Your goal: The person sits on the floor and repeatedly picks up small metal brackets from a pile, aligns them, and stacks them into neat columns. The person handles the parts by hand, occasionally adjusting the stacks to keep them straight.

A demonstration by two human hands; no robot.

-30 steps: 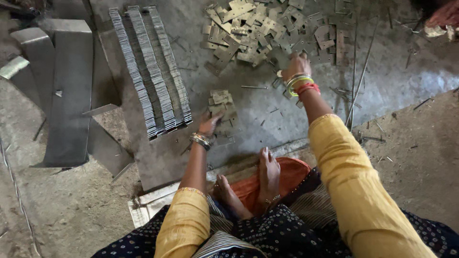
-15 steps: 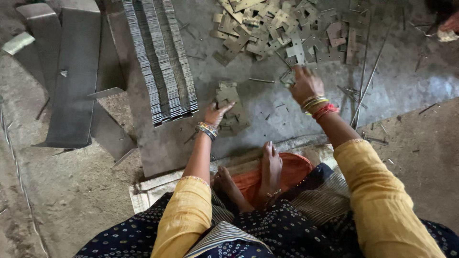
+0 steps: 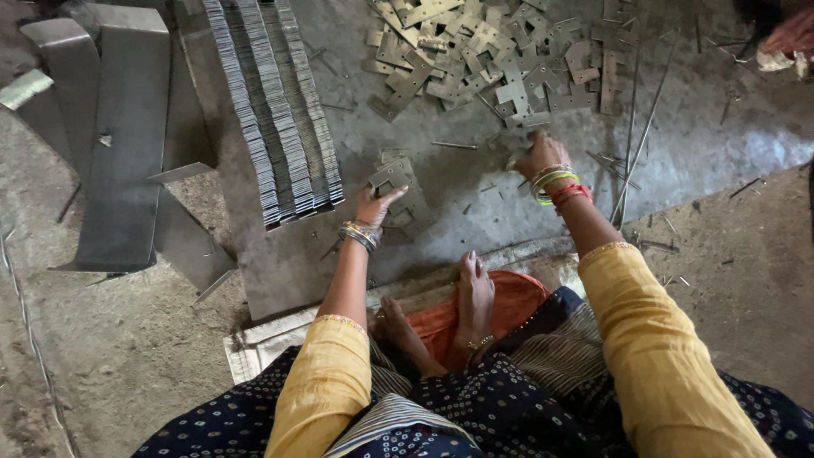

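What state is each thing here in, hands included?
Left hand: gripping a flat grey metal plate.
Right hand: closed, contents hidden.
Loose pile of grey metal plates: scattered on the metal sheet floor.
Long rows of stacked plates: neatly packed on edge.

The left hand [image 3: 376, 203] reaches forward with fingers spread, while the right hand [image 3: 534, 153], further out, is curled palm-down.

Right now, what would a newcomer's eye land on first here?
The heap of flat metal pieces scattered at top centre, and the long stacked rows of metal plates to its left. The left hand holds a small plate; the right hand reaches toward the heap.
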